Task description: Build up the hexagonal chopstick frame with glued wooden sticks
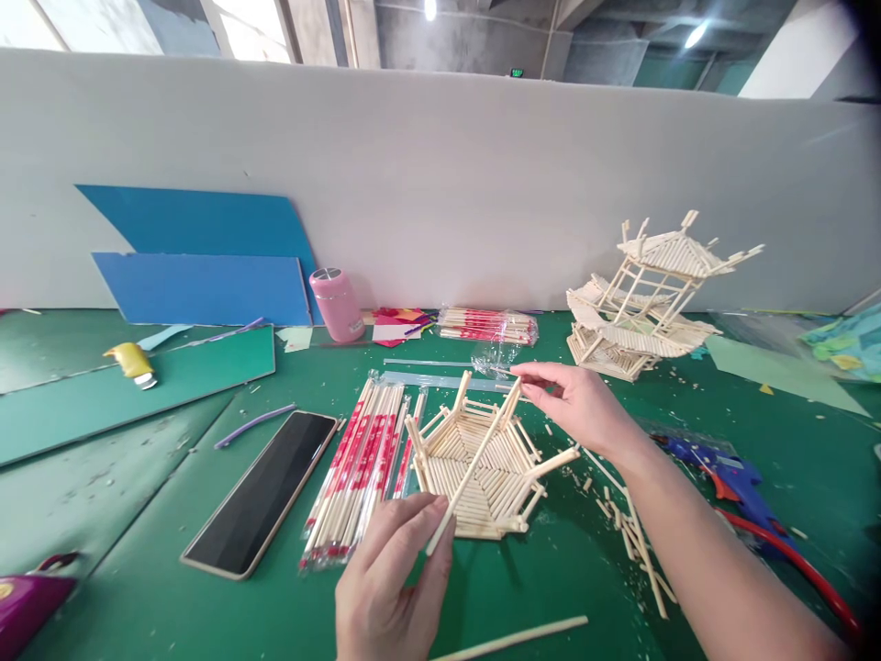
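My left hand (399,569) pinches the near end of a wooden chopstick (474,466), which slants over a six-sided base (474,528) built from short stick pieces. At the chopstick's far end, by one of the base's upright posts, the fingers of my right hand (585,408) are closed. Whether they also touch that post, I cannot tell. Low railings and several outward-leaning posts rim the base. Left of it lie wrapped chopsticks (364,459) with red-printed paper. Another loose chopstick (513,638) rests at the front edge of view.
A stick-built pavilion (640,312) stands at the back right. A blue glue gun (730,477) with a red cable and stick offcuts (637,542) lie right. Leftward are a phone (262,496), a pink flask (337,308) and a yellow cutter (130,364). A white partition (440,184) closes the back.
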`<state>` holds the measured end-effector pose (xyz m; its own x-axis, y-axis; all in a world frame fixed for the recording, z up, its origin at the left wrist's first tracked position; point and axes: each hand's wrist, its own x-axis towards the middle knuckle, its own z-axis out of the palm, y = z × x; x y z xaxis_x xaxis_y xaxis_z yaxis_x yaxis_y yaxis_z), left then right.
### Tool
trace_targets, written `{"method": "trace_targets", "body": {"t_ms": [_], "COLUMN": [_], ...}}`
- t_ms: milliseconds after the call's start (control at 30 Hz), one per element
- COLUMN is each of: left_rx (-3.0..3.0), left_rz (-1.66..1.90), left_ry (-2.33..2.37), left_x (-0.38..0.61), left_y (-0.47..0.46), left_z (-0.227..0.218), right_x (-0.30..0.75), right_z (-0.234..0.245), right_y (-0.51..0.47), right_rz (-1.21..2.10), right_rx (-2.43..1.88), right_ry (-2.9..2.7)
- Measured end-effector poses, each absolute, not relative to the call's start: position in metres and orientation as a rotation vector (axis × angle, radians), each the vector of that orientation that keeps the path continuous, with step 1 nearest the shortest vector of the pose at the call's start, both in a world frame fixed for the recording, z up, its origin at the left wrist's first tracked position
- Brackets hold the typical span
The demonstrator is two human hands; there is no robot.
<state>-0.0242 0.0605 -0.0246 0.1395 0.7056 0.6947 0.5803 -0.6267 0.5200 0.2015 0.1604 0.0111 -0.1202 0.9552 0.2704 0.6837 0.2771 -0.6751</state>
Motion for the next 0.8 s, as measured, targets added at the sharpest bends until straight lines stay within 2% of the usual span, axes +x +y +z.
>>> {"method": "trace_targets", "body": {"t_ms": [800], "left_rx": [2.279], "left_rz": [1.588], "left_ry": [1.245], "left_x": [-0.0203], "left_y": [0.0654], "left_z": [-0.0208], "right_x": [0.1999], "right_z": [0.0116], "right_y": [0.1571], "right_rz": [0.337], "right_rx": [-1.467], "right_ry": [-1.991]}}
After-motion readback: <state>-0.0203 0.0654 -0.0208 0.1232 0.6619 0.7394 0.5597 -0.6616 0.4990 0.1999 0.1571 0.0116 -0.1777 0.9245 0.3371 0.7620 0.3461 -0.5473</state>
